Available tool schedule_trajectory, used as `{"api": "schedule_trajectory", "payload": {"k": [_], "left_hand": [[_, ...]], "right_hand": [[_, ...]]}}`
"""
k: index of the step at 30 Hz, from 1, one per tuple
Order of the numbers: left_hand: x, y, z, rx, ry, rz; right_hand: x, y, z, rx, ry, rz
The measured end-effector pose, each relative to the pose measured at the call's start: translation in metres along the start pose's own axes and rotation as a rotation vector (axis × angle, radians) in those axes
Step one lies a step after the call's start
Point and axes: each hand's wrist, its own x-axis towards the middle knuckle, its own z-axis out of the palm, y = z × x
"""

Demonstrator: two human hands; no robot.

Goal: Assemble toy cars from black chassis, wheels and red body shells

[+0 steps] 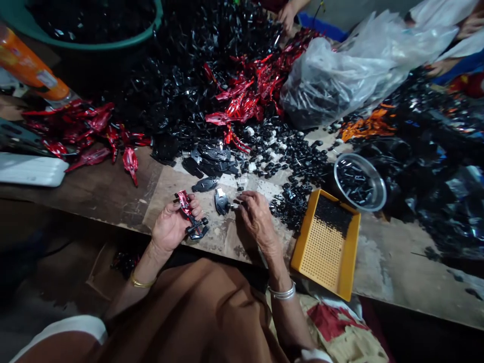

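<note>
A worn wooden table [397, 275] carries a broad heap of glossy black parts [166, 91] across its far side, with a pile of red pieces [257, 91] lying among them. Near the table's front edge, right of the hands, sits a yellow tray [354, 257], small dark bits gathered at its far end. The right hand [259, 217] is palm down, fingers loosely bent, fingertips just beside the tabletop; whether they pinch anything cannot be told. The left hand [172, 227] is turned palm up, half closed, thumb and fingers around a red-and-black toy car [189, 214], its wheeled black end tilted toward the person. Between the hands lies a dark grey shell [220, 201].
</note>
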Motion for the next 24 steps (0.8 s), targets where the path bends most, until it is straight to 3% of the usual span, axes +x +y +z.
{"api": "schedule_trajectory", "payload": {"k": [3, 6, 10, 13, 15, 19, 24], "left_hand": [[-0.001, -0.001, 0.001, 0.024, -0.012, 0.011], [0.000, -0.003, 0.003, 0.071, -0.010, 0.028], [0.001, -0.009, 0.007, 0.126, 0.031, 0.057], [0.003, -0.016, 0.010, 0.147, 0.064, 0.065], [0.006, -0.024, 0.014, 0.183, 0.082, 0.078], [0.016, -0.045, 0.026, 0.289, 0.107, 0.102], [0.023, -0.058, 0.035, 0.417, 0.094, 0.172]], "right_hand": [[0.010, -0.017, 0.012, -0.174, 0.049, 0.028], [0.017, -0.039, 0.024, -0.334, -0.017, 0.029], [0.017, -0.049, 0.035, -0.356, -0.024, -0.017], [0.015, -0.036, 0.033, -0.158, 0.106, 0.014], [0.014, -0.027, 0.027, 0.094, 0.185, 0.074], [0.013, -0.026, 0.016, 0.602, 0.201, 0.182], [0.011, -0.034, 0.017, 0.668, 0.270, 0.207]]}}
